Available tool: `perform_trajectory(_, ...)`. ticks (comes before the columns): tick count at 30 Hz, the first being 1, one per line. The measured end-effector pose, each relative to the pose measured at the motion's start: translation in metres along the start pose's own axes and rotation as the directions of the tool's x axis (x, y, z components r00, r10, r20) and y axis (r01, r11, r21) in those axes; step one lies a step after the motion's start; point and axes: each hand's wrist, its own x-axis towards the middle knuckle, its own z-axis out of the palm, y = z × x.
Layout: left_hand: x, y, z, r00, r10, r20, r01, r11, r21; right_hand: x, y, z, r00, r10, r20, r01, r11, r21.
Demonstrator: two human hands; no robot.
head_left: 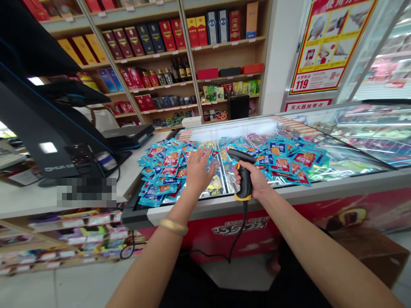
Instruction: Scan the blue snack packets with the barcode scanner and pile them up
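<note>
My right hand (253,177) is wrapped round the handle of a black and yellow barcode scanner (244,182), whose head points left over the freezer top. My left hand (198,169) has its fingers spread and holds nothing; it is over the glass, beside the right edge of a heap of small blue and red snack packets (160,171). A second heap of similar packets (282,160) lies on the glass to the right of the scanner. From the scanner handle a black cable hangs down in front of the freezer.
The freezer (199,211) spans the middle and right. At left, a counter (19,199) bears a dark checkout machine (58,141). Shelves (189,47) of boxes and bottles stand behind. A cardboard box (369,252) is on the floor at lower right.
</note>
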Motion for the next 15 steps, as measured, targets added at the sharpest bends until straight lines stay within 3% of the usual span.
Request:
perform_trajectory(3,0.010,0.035,0.036,0.990,0.121,0.072,-0.108,0.979,-0.171,-0.007,-0.021,-0.025,0.997,-0.069,-0.035,0.068,0.997,-0.018)
perform_trajectory(8,0.028,0.089,0.084,0.947,0.238,0.214,-0.158,0.930,-0.332,-0.018,-0.048,-0.057,0.983,-0.166,-0.077,0.163,0.986,-0.046)
perform_trajectory(11,0.036,0.109,0.097,0.916,0.243,0.320,-0.133,0.935,-0.329,-0.022,-0.054,-0.064,0.979,-0.181,-0.089,0.178,0.983,-0.032)
perform_trajectory(15,0.035,0.117,0.099,0.869,0.249,0.427,-0.128,0.948,-0.292,-0.025,-0.054,-0.061,0.980,-0.170,-0.102,0.172,0.985,0.009)
